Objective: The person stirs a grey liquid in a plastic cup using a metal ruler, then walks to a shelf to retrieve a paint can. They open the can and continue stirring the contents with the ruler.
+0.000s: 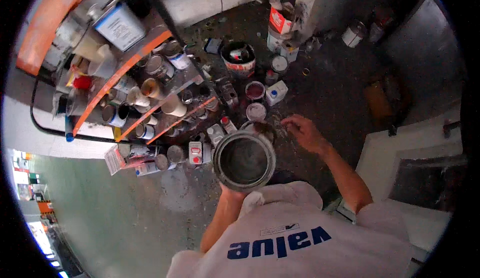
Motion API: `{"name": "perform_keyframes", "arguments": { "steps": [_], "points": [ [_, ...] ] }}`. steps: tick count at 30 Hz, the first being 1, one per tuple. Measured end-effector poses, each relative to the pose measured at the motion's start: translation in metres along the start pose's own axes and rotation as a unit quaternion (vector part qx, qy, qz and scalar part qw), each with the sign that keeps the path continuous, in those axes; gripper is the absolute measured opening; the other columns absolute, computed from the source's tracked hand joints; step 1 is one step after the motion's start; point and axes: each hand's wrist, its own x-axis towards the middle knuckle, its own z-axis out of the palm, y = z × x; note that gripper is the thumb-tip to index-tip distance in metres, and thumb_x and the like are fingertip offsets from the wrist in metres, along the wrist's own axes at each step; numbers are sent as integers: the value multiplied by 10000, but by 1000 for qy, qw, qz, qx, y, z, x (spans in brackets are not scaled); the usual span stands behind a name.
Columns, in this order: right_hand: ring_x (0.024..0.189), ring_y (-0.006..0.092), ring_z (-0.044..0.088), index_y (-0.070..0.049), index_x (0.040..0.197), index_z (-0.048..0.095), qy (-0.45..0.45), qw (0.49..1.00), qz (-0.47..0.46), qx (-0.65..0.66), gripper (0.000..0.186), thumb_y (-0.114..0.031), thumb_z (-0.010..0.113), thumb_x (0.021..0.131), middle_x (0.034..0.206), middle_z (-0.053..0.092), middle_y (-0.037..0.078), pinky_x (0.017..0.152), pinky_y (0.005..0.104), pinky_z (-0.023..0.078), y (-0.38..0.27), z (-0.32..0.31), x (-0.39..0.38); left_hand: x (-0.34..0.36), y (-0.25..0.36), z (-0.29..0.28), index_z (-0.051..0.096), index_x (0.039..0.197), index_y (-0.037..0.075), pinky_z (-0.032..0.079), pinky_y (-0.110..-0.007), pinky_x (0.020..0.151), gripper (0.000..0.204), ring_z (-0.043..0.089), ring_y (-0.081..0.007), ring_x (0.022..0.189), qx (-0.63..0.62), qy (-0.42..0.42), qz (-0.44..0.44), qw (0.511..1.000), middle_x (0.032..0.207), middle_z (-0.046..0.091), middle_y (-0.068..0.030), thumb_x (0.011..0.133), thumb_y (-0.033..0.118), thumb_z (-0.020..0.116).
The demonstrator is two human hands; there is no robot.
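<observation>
A round, open metal paint can [271, 163] is held up in front of my body, its mouth facing upward and its inside dull grey-green. My left hand [233, 195] is closed around the lower left of this can, and most of its fingers are hidden behind it. To the right of the can, my right hand [306, 134] is in the air with fingers stretched out and apart, holding nothing that I can see. Just beyond the held can, another tin [267, 128] with a dark brown patch is partly covered.
An orange-edged shelf [125, 68] crowded with tins and cups stands at the left. Past my hands are a dark bucket [240, 68], a white jug [276, 93] and several tins. A white jerrycan [196, 153] stands left of the can. A pale cabinet [385, 153] is at right.
</observation>
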Motion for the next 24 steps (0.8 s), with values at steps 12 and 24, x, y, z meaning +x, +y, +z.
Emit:
{"name": "perform_keyframes", "arguments": {
  "steps": [12, 24],
  "points": [
    [785, 103, 618, -62, 1126, 727, 220, 965, 65, 126, 214, -150, 752, 933, 892, 694, 8, 722, 306, 527, 53, -184, 59, 249, -70, 153, 616, 1371, 111, 436, -519, 1134, 504, 579, -335, 1295, 72, -92, -203, 972, 1413, 623, -122, 1038, 442, 431],
    [1053, 317, 633, -37, 1232, 685, 285, 901, -93, -313, 577, -17, 790, 664, 1179, 597, 128, 902, 401, 538, 38, -364, 50, 482, -199, 244, 594, 1406, 167, 430, -596, 1102, 587, 547, -348, 1326, 303, 53, -335, 891, 1444, 590, -100, 998, 567, 456]
  ]
}}
